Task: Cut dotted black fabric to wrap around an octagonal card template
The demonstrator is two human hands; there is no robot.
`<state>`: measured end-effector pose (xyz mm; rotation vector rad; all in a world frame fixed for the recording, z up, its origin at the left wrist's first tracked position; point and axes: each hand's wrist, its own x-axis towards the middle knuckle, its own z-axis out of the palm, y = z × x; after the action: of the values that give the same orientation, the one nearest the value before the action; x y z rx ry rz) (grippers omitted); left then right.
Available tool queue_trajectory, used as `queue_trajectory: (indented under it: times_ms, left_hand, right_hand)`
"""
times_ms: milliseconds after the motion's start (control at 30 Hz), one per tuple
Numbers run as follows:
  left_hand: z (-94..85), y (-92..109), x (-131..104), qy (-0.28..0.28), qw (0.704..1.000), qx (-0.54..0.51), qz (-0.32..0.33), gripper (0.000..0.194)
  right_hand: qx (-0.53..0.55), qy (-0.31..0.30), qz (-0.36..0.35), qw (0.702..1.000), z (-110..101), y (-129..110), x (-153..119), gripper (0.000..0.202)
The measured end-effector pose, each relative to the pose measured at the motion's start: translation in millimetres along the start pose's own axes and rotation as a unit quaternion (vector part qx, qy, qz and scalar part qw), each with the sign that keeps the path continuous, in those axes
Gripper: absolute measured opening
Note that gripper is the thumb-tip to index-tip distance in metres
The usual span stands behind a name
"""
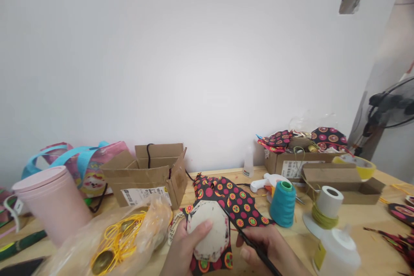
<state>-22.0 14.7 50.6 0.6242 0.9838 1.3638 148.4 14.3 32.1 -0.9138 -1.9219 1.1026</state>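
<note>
My left hand [190, 243] grips a pale, roughly octagonal piece [211, 224], its thumb pressed on the face. Pink smudges mark the rim of that piece. Beneath and behind it lies black cloth [242, 202] with pink, orange and green flower prints. My right hand [263, 246] has its fingers closed around a long, thin black tool [252, 243], whose tip reaches the right edge of the pale piece. The exact kind of tool is unclear.
At the left are a pink tumbler [53, 207], an open cardboard box [145, 179] and a plastic bag of yellow cord [123, 237]. Rightward stand teal thread [283, 205], a white glue gun [270, 180], a white bottle [338, 252] and a filled box [278, 161].
</note>
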Motion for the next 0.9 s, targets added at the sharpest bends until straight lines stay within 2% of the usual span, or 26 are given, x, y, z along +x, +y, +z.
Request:
queue_trajectory:
  times_ms: [167,267,467,633,767,900]
  left_hand:
    - [0.0,1.1,0.1,0.021,1.000,0.013,-0.005,0.067]
    - [0.3,2.2,-1.1,0.031,0.999,0.015,-0.002,0.066]
    - [0.9,-0.7,-3.0,0.005,0.999,0.036,0.001,0.041]
    - [-1.3,-7.7,-0.7,-0.012,0.999,0.042,0.009,0.041]
    - [-4.4,-12.0,1.7,-0.013,0.999,0.040,-0.006,0.040]
    - [-4.9,-12.6,1.8,-0.007,0.999,0.041,-0.012,0.039]
  right_hand:
    - [0.027,0.022,0.027,0.999,5.4,10.8,-4.6,0.044]
    - [0.062,0.041,0.007,0.997,9.5,14.5,-7.6,0.049]
    - [0.064,0.015,-0.005,0.998,9.0,2.7,-5.3,0.053]
    - [0.044,0.050,-0.013,0.998,9.1,-6.1,-4.8,0.052]
    - [0.042,0.024,-0.005,0.999,8.0,-6.2,-3.3,0.054]
    - [0.043,0.026,-0.004,0.999,7.4,-2.7,-1.4,0.050]
